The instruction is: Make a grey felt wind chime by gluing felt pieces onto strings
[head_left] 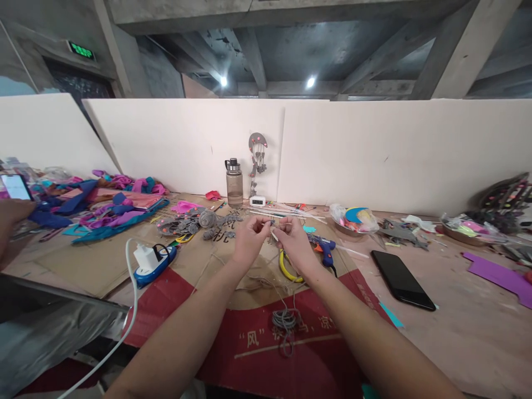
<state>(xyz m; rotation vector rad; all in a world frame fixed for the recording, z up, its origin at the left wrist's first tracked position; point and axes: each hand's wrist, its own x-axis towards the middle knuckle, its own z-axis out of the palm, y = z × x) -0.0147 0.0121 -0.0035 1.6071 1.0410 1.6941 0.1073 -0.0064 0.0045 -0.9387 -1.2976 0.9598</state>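
My left hand (250, 239) and my right hand (294, 243) meet over the cardboard, fingertips pinched close together. A small greyish piece shows between them, too small to name. A short, thin white stick (274, 235) shows at my right fingers. Below my hands, loose grey cord runs down to a coil of grey cord (285, 320) on the red part of the cardboard (233, 332). Scissors with a yellow handle (286, 269) lie under my right wrist. Just right of it is a blue glue gun (327, 252). A grey yarn ball (206, 218) lies left of my hands.
A water bottle (235, 185), a small white clock (257, 201) and a grey hanging moon ornament (258, 143) are at the back panel. A blue-and-white power strip (153, 266) is at left, a black phone (401, 280) at right. Another person's hand (14, 216) shows far left.
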